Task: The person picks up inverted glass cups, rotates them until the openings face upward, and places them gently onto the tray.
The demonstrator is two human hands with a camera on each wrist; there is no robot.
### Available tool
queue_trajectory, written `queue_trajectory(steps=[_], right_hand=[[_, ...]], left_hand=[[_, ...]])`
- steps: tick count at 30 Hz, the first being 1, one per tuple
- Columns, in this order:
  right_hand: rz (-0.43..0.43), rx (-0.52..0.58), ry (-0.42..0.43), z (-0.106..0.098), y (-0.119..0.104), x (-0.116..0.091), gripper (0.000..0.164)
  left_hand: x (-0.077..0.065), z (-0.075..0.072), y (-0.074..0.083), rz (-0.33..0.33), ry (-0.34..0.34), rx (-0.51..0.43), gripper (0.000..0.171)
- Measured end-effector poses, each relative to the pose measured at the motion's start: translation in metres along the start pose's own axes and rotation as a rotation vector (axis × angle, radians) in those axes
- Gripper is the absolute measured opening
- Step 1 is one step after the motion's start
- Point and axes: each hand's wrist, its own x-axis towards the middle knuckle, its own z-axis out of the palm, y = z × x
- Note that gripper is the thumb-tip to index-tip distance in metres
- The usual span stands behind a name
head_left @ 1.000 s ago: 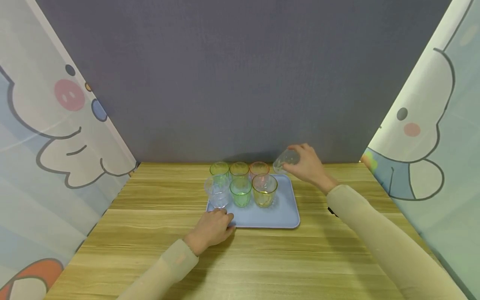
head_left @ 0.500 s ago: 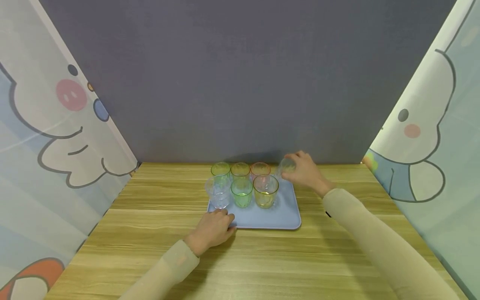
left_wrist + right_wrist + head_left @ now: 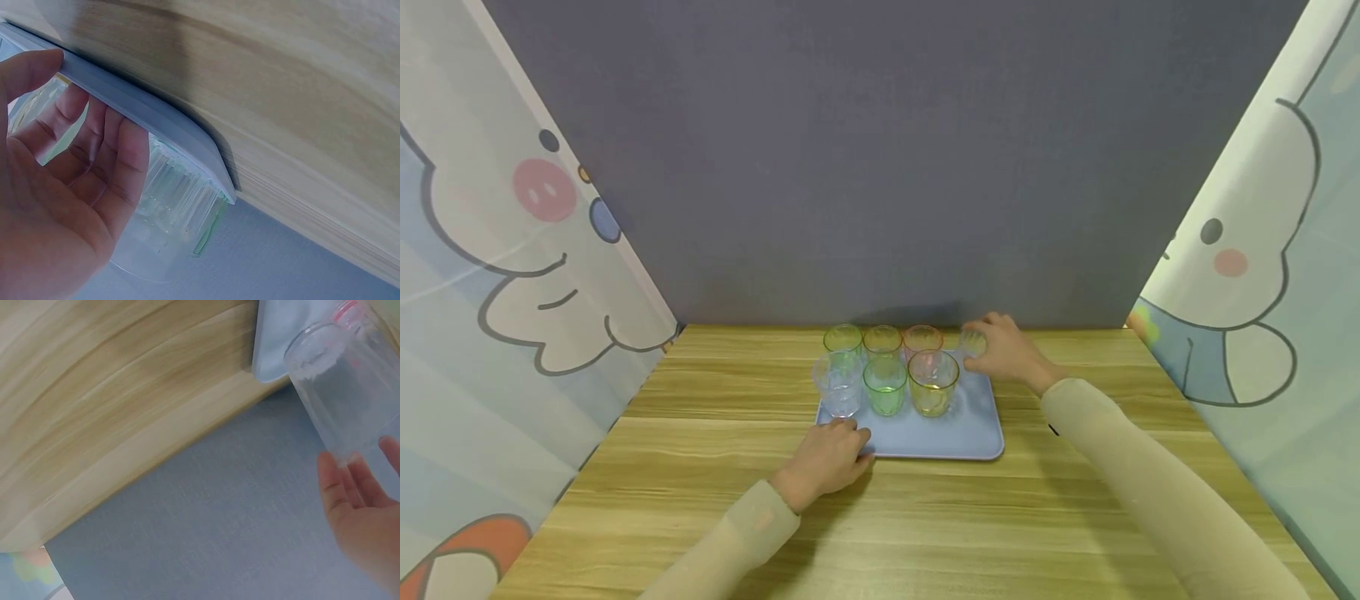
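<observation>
My left hand [image 3: 827, 457] pinches the near left edge of a pale blue tray [image 3: 936, 442]; in the left wrist view the thumb and fingers [image 3: 128, 156] lie on either side of its rim. At the tray's back right corner, my right hand [image 3: 1006, 352] holds a clear drinking glass [image 3: 350, 394] near its rim. The base of that glass is over the tray; I cannot tell whether it touches. In the front row stand a clear glass [image 3: 840, 392], a green glass [image 3: 885, 398] and a yellow glass [image 3: 932, 398]. Behind are green-rimmed [image 3: 843, 338], amber-rimmed [image 3: 882, 338] and pink-rimmed [image 3: 922, 338] glasses.
The wooden table [image 3: 880, 533] extends around the tray. Close behind the tray rises a dark grey panel [image 3: 880, 167]. Cartoon-print curtains [image 3: 1247, 333] hang on both sides. A small black object [image 3: 1054, 430] shows by the right sleeve.
My right hand has brought the clear glass down towards the tray's back right corner, turning it from tilted to more upright. The left hand stays at the tray's edge.
</observation>
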Motion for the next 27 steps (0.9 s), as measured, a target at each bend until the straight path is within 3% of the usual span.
queue_trajectory(steps=[18, 27], right_hand=[[-0.08, -0.03, -0.089, 0.014, 0.011, 0.006, 0.061], [-0.086, -0.019, -0.084, 0.017, 0.012, 0.007, 0.059]], left_hand=[[0.001, 0.001, 0.0, -0.001, -0.003, -0.009, 0.027], [0.002, -0.002, 0.002, -0.012, -0.025, -0.023, 0.026]])
